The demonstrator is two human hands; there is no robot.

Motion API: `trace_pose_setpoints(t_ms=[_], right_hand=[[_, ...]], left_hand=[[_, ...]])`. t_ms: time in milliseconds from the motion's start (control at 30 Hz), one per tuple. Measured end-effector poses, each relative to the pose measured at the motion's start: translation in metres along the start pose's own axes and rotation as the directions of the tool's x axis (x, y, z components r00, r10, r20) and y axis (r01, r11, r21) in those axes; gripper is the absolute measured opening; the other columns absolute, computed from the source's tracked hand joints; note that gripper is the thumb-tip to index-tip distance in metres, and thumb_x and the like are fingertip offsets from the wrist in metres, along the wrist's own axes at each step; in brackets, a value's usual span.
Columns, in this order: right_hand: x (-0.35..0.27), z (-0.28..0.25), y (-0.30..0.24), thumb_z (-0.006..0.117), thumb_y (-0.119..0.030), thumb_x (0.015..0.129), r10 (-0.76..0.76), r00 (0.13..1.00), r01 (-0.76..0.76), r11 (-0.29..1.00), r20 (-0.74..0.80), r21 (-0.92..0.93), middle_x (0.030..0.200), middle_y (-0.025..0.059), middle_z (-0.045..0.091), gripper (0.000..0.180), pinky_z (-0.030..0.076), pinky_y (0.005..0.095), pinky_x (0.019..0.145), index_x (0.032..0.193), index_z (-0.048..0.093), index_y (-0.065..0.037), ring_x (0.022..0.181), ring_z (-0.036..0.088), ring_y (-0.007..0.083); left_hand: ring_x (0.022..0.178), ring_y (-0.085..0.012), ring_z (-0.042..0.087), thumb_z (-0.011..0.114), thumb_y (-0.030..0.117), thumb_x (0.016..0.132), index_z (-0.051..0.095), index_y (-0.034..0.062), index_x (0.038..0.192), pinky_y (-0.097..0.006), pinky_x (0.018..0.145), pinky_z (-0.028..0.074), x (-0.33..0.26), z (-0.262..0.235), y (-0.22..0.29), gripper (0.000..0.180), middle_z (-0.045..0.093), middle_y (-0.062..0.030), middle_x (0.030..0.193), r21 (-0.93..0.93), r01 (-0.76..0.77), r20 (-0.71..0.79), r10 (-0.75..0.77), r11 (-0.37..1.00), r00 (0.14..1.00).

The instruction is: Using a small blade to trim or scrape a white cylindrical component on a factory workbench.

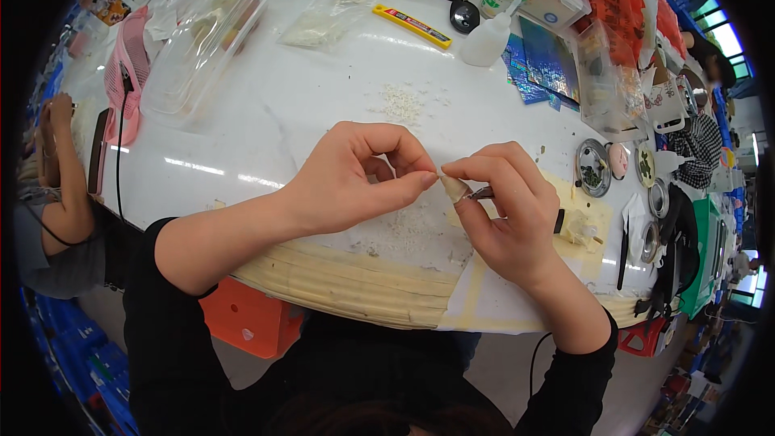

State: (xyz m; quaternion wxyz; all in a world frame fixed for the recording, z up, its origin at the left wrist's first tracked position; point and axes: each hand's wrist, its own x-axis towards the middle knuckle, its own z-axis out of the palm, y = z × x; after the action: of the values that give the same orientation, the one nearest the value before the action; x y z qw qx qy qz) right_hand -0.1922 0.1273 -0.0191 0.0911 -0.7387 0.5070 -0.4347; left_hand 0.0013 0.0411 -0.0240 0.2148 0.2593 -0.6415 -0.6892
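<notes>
Both my hands meet over the white table (266, 133), fingertips almost touching. My left hand (363, 173) is closed in a pinch of thumb and index finger; whatever sits between them is too small to make out. My right hand (508, 214) is closed around a slim metal tool (482, 193) that looks like tweezers, partly hidden by the fingers. A beige cover like a finger cot (454, 187) shows at that hand's fingertips. Beyond the hands lies a loose pile of tiny white pieces (400, 103), and more white specks are scattered beneath them.
Farther back lie a clear bag (331, 20), a yellow box cutter (412, 26), keys (463, 12) and a white squeeze bottle (487, 42). A clear plastic container (206, 56) stands left, a round metal dish (593, 168) right. Another person's arm (69, 169) rests at far left.
</notes>
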Motion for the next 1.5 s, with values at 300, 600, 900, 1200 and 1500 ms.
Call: trace_pose_setpoints(t_ms=[300, 600, 900, 1200, 1500], right_hand=[[0.000, 0.001, 0.000, 0.067, 0.006, 0.066, 0.025, 0.999, -0.025, 1.000, 0.043, 0.004, 0.083, 0.0049, 0.060, 0.025, 0.050, 0.0273, 0.052, 0.089, 0.065, -0.005, 0.063, 0.064, 0.0159], [0.002, -0.003, -0.006, 0.065, 0.007, 0.069, 0.077, 0.994, -0.079, 0.997, 0.076, 0.024, 0.084, 0.0065, 0.060, 0.022, 0.054, 0.0266, 0.057, 0.089, 0.061, -0.003, 0.068, 0.068, 0.0173], [0.001, -0.003, -0.004, 0.066, 0.003, 0.069, 0.036, 0.995, -0.038, 0.999, 0.088, 0.025, 0.080, 0.0062, 0.060, 0.023, 0.051, 0.0276, 0.055, 0.091, 0.062, -0.003, 0.066, 0.066, 0.0174], [0.002, -0.009, 0.001, 0.076, -0.022, 0.073, -0.010, 0.986, 0.066, 0.937, 0.165, -0.343, 0.067, 0.0035, 0.053, 0.025, 0.041, 0.0319, 0.046, 0.081, 0.055, -0.009, 0.054, 0.056, 0.0210], [0.004, -0.010, -0.002, 0.073, -0.019, 0.078, 0.063, 0.975, 0.028, 0.917, 0.212, -0.399, 0.064, 0.0037, 0.052, 0.025, 0.040, 0.0341, 0.046, 0.078, 0.051, -0.009, 0.053, 0.055, 0.0225]], left_hand=[[0.075, -0.0061, 0.061, 0.069, 0.002, 0.085, 0.068, -0.0010, 0.090, -0.021, 0.067, 0.049, -0.002, -0.001, -0.002, 0.006, 0.067, -0.0035, 0.084, 0.220, -0.211, -0.003, 0.217, 0.952, 0.976], [0.074, -0.0072, 0.061, 0.069, -0.001, 0.085, 0.071, -0.0011, 0.092, -0.022, 0.066, 0.049, -0.003, 0.001, -0.006, 0.008, 0.070, -0.0063, 0.086, 0.198, -0.259, -0.033, 0.270, 0.945, 0.962], [0.067, -0.0080, 0.059, 0.070, -0.003, 0.082, 0.071, -0.0004, 0.088, -0.023, 0.061, 0.047, -0.003, 0.002, -0.004, 0.007, 0.069, -0.0062, 0.081, 0.286, -0.361, -0.030, 0.385, 0.888, 0.923], [0.065, -0.0131, 0.060, 0.071, -0.007, 0.074, 0.072, 0.0021, 0.087, -0.025, 0.058, 0.047, 0.000, 0.002, -0.001, 0.016, 0.068, -0.0048, 0.076, 0.510, -0.497, 0.024, 0.566, 0.702, 0.824], [0.069, -0.0176, 0.062, 0.074, -0.007, 0.072, 0.072, 0.0035, 0.089, -0.027, 0.060, 0.048, 0.003, -0.001, -0.003, 0.020, 0.067, -0.0048, 0.077, 0.596, -0.572, 0.092, 0.660, 0.564, 0.746]])
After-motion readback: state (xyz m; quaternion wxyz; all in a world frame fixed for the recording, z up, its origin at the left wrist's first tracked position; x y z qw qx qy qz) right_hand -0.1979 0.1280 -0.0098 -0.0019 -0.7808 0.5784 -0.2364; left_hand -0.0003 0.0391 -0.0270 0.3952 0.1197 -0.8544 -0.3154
